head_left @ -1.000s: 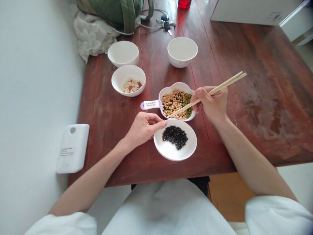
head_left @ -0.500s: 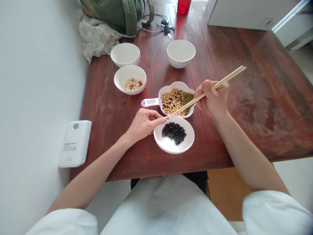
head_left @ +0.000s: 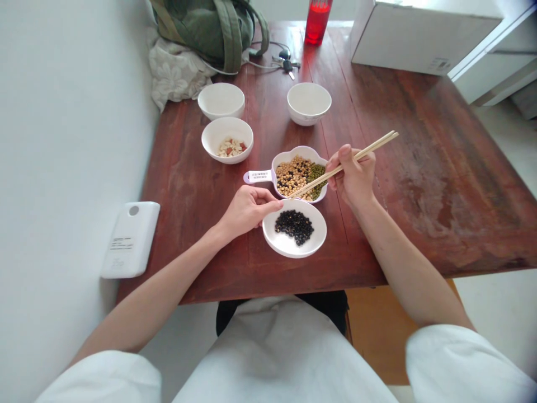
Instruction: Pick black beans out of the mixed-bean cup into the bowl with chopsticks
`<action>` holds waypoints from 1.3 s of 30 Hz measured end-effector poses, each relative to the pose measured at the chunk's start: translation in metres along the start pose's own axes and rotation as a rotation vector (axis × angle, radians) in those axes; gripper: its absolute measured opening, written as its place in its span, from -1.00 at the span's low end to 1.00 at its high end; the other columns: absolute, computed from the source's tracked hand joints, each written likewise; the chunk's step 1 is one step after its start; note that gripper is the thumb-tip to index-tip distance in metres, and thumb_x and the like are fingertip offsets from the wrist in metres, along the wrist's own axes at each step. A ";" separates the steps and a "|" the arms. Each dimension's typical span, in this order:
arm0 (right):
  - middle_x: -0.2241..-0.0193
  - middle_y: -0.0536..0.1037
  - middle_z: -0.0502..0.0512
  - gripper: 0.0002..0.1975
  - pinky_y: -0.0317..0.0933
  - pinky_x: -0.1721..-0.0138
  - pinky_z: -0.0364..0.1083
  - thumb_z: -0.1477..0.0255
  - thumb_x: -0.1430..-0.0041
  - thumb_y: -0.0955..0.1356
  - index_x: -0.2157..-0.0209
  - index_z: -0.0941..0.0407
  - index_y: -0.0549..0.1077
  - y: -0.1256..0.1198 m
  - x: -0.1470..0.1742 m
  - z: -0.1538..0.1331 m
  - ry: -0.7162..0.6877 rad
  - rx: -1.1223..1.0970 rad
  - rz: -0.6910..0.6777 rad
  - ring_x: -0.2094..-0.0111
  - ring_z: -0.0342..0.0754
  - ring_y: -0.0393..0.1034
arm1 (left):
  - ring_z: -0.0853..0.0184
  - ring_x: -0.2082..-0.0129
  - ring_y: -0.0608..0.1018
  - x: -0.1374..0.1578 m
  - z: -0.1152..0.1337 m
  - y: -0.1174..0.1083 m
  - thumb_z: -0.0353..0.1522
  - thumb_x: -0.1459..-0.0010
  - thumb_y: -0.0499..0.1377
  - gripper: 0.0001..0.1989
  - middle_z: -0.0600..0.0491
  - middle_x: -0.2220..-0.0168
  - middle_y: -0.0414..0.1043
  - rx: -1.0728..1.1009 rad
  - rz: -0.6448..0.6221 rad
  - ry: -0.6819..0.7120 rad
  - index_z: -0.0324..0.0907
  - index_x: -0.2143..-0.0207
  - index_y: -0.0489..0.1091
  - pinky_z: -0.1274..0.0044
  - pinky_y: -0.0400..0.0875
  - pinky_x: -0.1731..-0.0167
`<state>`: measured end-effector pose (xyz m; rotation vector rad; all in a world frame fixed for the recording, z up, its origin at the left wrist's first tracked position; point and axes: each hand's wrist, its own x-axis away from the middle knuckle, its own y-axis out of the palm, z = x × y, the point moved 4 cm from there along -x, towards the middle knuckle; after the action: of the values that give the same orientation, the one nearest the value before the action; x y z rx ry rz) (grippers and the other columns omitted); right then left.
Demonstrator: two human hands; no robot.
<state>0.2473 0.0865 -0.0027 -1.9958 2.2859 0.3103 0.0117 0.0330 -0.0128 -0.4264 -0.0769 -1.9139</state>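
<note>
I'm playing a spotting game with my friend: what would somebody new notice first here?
Probably the black beans in the white bowl near the table's front edge, with the left hand at its rim. Next, the chopsticks in the right hand, slanting over the flower-shaped dish just beyond. The bright red container stands out at the table's far side.

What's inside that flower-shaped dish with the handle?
The flower-shaped dish holds tan beans with black beans mixed in, plus green beans on the right. Chopsticks in the right hand cover a strip, and the beans hide the bottom.
</note>
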 end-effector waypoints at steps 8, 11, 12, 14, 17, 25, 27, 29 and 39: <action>0.77 0.39 -0.04 -0.49 -0.09 0.84 -0.18 -0.02 -0.06 0.46 0.66 0.11 0.49 0.004 0.004 0.001 -0.002 -0.069 -0.035 0.81 -0.22 0.20 | 0.56 0.75 0.27 0.001 0.004 0.001 -0.22 -0.07 0.36 -0.73 0.11 0.67 0.43 0.019 -0.016 -0.001 -0.29 0.44 0.56 0.69 0.15 0.73; 0.78 0.38 -0.05 -0.48 -0.08 0.83 -0.19 -0.04 -0.06 0.45 0.67 0.11 0.48 0.007 0.006 -0.003 -0.022 -0.046 -0.040 0.81 -0.22 0.20 | 0.55 0.75 0.29 0.001 0.004 0.000 -0.22 -0.08 0.36 -0.73 0.10 0.67 0.43 0.005 -0.005 0.006 -0.29 0.44 0.56 0.69 0.15 0.73; 0.78 0.38 -0.05 -0.47 -0.08 0.82 -0.20 -0.06 -0.05 0.45 0.67 0.11 0.48 0.007 0.007 -0.004 -0.028 -0.032 -0.037 0.81 -0.22 0.20 | 0.54 0.74 0.30 0.001 0.004 0.000 -0.22 -0.08 0.36 -0.73 0.10 0.66 0.44 -0.002 0.003 0.010 -0.29 0.44 0.56 0.69 0.16 0.73; 0.79 0.37 -0.06 -0.45 -0.07 0.81 -0.20 -0.08 -0.05 0.44 0.67 0.10 0.47 0.008 0.007 -0.004 -0.031 -0.006 -0.030 0.81 -0.22 0.20 | 0.52 0.73 0.34 0.001 0.003 -0.001 -0.21 -0.08 0.36 -0.72 0.08 0.65 0.46 -0.016 0.017 0.021 -0.29 0.44 0.56 0.68 0.17 0.72; 0.79 0.38 -0.05 -0.46 -0.05 0.81 -0.20 -0.07 -0.04 0.44 0.67 0.11 0.47 0.009 0.007 -0.004 -0.030 0.001 -0.035 0.81 -0.22 0.20 | 0.51 0.72 0.35 0.001 0.002 -0.001 -0.20 -0.08 0.37 -0.71 0.07 0.64 0.47 -0.025 0.022 0.033 -0.29 0.42 0.57 0.68 0.15 0.72; 0.77 0.37 -0.04 -0.39 -0.06 0.80 -0.21 -0.16 -0.06 0.37 0.67 0.11 0.46 0.003 0.001 -0.012 -0.066 0.047 0.011 0.78 -0.25 0.19 | 0.46 0.68 0.41 0.000 0.002 -0.004 -0.21 -0.05 0.39 -0.72 0.06 0.59 0.51 -0.091 0.074 0.060 -0.29 0.42 0.58 0.65 0.22 0.67; 0.76 0.37 -0.04 -0.37 -0.03 0.79 -0.22 -0.18 -0.05 0.36 0.65 0.11 0.45 0.001 -0.001 -0.014 -0.053 0.064 0.030 0.76 -0.25 0.21 | 0.45 0.69 0.41 -0.001 0.003 -0.004 -0.21 -0.04 0.40 -0.72 0.06 0.60 0.51 -0.100 0.072 0.047 -0.29 0.42 0.58 0.65 0.21 0.69; 0.76 0.36 -0.05 -0.37 -0.02 0.78 -0.22 -0.19 -0.05 0.35 0.65 0.11 0.45 0.000 -0.002 -0.015 -0.062 0.061 0.035 0.76 -0.25 0.21 | 0.45 0.69 0.41 -0.002 0.002 -0.004 -0.21 -0.04 0.41 -0.71 0.06 0.61 0.51 -0.098 0.072 0.040 -0.30 0.42 0.58 0.65 0.22 0.68; 0.73 0.40 -0.04 -0.49 -0.01 0.76 -0.19 0.04 -0.23 0.37 0.62 0.12 0.51 -0.011 -0.007 -0.009 -0.186 -0.007 0.135 0.76 -0.24 0.24 | 0.51 0.71 0.34 0.002 0.000 -0.003 -0.19 -0.09 0.37 -0.68 0.05 0.62 0.49 -0.039 0.030 0.006 -0.31 0.44 0.55 0.69 0.13 0.72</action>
<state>0.2599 0.0904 0.0065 -1.7375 2.3071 0.4920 0.0087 0.0327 -0.0116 -0.4459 -0.0293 -1.8896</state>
